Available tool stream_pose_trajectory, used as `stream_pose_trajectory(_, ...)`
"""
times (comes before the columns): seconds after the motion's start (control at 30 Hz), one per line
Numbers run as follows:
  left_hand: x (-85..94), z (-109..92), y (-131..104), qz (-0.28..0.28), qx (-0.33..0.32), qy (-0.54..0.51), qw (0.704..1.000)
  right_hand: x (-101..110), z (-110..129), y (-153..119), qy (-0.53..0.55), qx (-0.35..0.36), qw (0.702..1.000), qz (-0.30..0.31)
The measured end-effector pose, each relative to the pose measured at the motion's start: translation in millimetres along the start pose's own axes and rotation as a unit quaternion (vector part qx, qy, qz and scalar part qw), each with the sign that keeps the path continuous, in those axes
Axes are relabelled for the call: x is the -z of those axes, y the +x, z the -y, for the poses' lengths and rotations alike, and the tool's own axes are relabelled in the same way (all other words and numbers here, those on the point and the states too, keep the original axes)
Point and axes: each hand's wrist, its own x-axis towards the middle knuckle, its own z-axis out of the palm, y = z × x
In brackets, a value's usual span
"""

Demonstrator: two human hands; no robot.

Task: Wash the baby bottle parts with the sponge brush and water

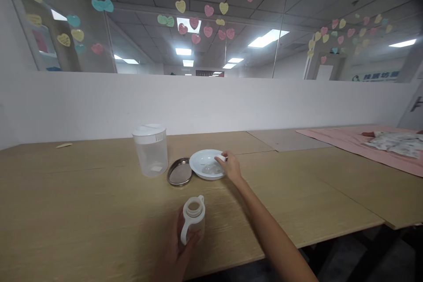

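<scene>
My left hand (178, 244) is closed around a white bottle (194, 218) with side handles, like a baby bottle. The bottle stands upright, tilted a little, and its wide mouth is uncovered. Over the right side of a white bowl (195, 168), my right hand (231, 166) pinches a small white piece (220, 157) whose kind I cannot make out. Clear or whitish small items (210, 169) lie in the bowl. Touching or nearly touching the bowl's left edge is a shallow round metal dish (180, 173).
A clear plastic pitcher (152, 154) with a white lid stands behind the metal dish. At the far right, a pink cloth (350, 143) with patterned fabric (395, 144) on it covers the wooden table (99, 211). A white wall (211, 103) rises behind, topped by glass with heart-shaped notes.
</scene>
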Motion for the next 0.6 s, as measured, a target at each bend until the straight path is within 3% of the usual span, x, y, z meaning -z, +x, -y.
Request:
stream_pose_trajectory(0.2, 3.0, -3, 1, 0.025, 0.004, 0.012, 1.000, 9, 1, 0, -0.062, 0.004, 0.998, 0.002)
stream_pose_trajectory(0.43, 4.5, -1, 2, 0.033, 0.011, 0.019, 0.999, 13, 3, -2, -0.135, -0.008, 0.990, 0.048)
stream_pose_trajectory(0.6, 1.5, -3, 1, 0.000, -0.008, 0.004, 1.000, 13, 4, -1, -0.191, -0.016, 0.977, 0.097)
